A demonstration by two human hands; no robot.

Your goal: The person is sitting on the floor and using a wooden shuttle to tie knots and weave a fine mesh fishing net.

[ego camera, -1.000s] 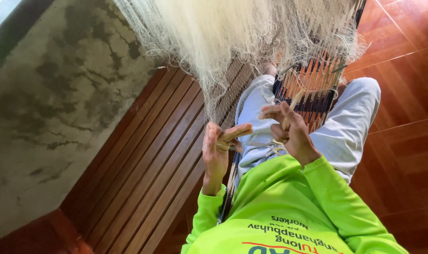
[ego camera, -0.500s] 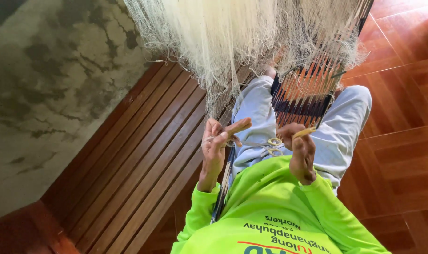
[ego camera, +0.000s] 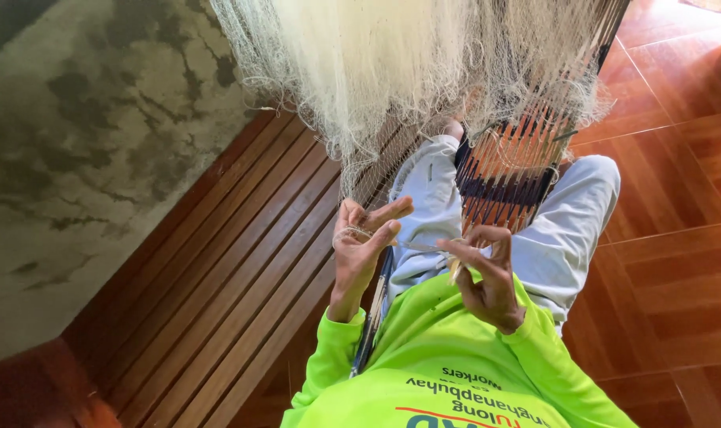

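Since half a second ago we have lowered our right hand, pinched on a small netting needle, while our left hand stays closed on the twine under the hanging fishing net.

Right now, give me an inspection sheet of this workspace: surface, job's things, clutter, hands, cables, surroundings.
Surface: slatted wooden bench, bare slats showing.
Job's things: pale net hanging in front; thin twine stretched between the hands; small pale tool in the right hand.
Clutter: nothing seen.
Hands: left hand raised, fingers pinching twine; right hand closed on the tool.
Cables: nothing seen.
Surroundings: stained concrete wall on one side, red tiled floor on the other; woven chair seat between the knees.
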